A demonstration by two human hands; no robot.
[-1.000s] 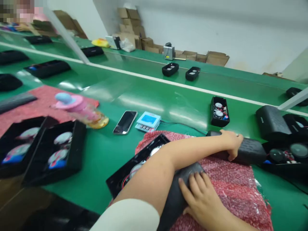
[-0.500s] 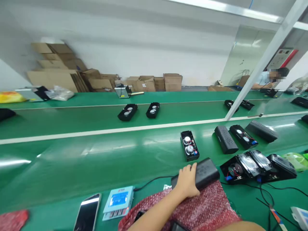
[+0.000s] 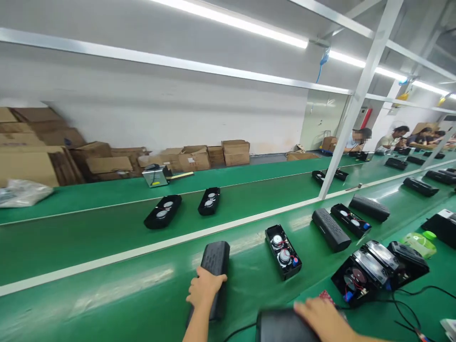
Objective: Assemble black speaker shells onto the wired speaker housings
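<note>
My left hand [image 3: 205, 287] is wrapped over a long black speaker casing [image 3: 216, 260], which lies on the green work surface [image 3: 124, 304]. At the bottom edge my right hand [image 3: 322, 316] has its fingers over a second black speaker casing [image 3: 281, 327], blurred and partly cut off by the frame. Between and beyond the hands lies an open speaker half [image 3: 284, 251], its two round drivers and red wires showing. Right of it stand several opened speaker units [image 3: 370, 266] with clear plastic parts.
A closed casing [image 3: 330, 230] and another open half [image 3: 351, 220] lie farther right. Two open halves [image 3: 163, 212] sit beyond the white strip [image 3: 149, 248]. A metal post [image 3: 351, 123] rises at right. Black cables [image 3: 409, 297] trail near a green bottle [image 3: 420, 243]. Co-workers [image 3: 392, 137] sit far right.
My left hand has carried the speaker casing from the red bubble wrap onto the green surface, farther left. My right hand has come into view on another casing. The view has tilted up and right.
</note>
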